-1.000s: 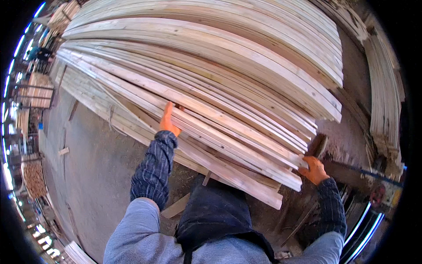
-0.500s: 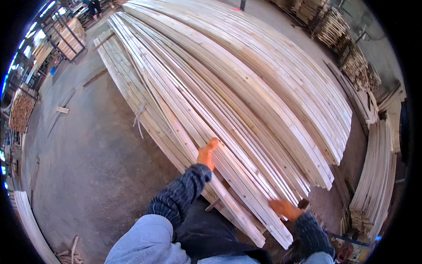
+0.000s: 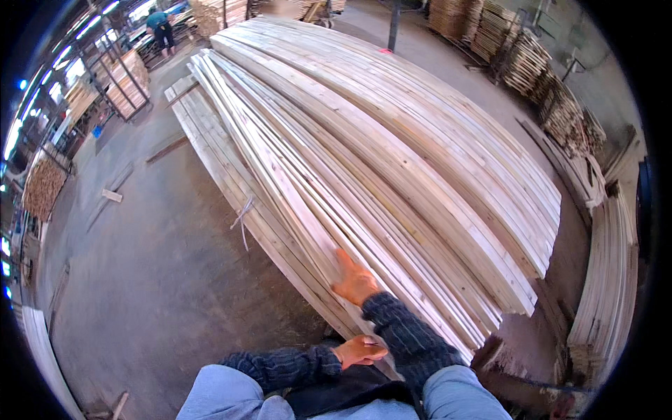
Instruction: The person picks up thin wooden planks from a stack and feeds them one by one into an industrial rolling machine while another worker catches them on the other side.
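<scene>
Long pale wooden boards [image 3: 294, 183] lie in a fanned, layered stack in front of me. My right hand [image 3: 355, 281] rests on top of the narrow boards at the stack's near left side, its fingers stretched out and apart. Close to my body, my left hand [image 3: 360, 350] is closed at the near end of a wooden board [image 3: 358, 318]; its fingertips are partly hidden. My right forearm reaches over the boards and covers part of their near ends. A pale tie strip [image 3: 243, 218] hangs from the stack's left edge.
Wider boards [image 3: 434, 133] fill the stack's right side. More timber [image 3: 605, 280] is piled at the right, with bundled lumber [image 3: 525, 59] along the wall. A small wood offcut [image 3: 112, 195] lies on the concrete floor. Far back left, another person [image 3: 160, 31] bends over.
My right hand has left the boards' near right ends and moved left and forward onto the boards. My left hand has drawn back toward my body. The view has tilted up slightly.
</scene>
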`<state>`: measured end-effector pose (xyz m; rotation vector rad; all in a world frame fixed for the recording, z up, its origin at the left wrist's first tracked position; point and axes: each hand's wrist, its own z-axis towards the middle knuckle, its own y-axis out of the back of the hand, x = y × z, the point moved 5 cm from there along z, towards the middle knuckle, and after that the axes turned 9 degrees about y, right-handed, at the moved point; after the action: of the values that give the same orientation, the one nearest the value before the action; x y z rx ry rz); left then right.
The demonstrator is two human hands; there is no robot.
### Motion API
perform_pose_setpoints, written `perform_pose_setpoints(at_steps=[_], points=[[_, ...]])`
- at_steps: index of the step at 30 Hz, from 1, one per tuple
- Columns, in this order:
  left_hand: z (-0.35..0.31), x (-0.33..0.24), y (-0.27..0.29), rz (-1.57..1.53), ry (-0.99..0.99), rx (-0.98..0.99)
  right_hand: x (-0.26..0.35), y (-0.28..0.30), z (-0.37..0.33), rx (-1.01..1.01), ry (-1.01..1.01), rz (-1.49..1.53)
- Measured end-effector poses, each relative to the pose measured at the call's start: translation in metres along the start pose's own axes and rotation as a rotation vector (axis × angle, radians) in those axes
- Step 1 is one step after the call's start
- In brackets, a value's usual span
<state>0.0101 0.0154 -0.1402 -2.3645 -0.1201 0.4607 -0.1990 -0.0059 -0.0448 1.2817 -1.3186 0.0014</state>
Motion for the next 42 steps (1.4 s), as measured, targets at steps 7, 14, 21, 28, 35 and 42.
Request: perform_pose_setpoints(at_steps=[7, 14, 21, 28, 35, 42], points=[[-0.149, -0.241, -0.017, 1.682, -1.118, -0.59, -0.055, 0.026, -0.223, -0.01, -0.298, 0.012], [-0.12, -0.36, 0.072, 2.491, -0.755, -0.527, -0.06, 0.038, -0.45, -0.109, -0.464, -0.197], [-0.069, -0.292, 0.059, 2.454, -0.463, -0.245, -0.057, -0.001, -0.551, -0.065, -0.766, -0.23], [-0.086, -0.192, -0.043, 2.346, -0.837, -0.173, -0.106, -0.063, -0.67, -0.296, -0.752, -0.324], [-0.057, -0.066, -0.193, 2.345, -0.98, -0.119, -0.127, -0.038, -0.784, -0.297, -1.05, -0.416], [0.004, 0.026, -0.247, 2.263, -0.942, -0.008, -0.117, -0.056, -0.686, -0.483, -0.538, -0.477]])
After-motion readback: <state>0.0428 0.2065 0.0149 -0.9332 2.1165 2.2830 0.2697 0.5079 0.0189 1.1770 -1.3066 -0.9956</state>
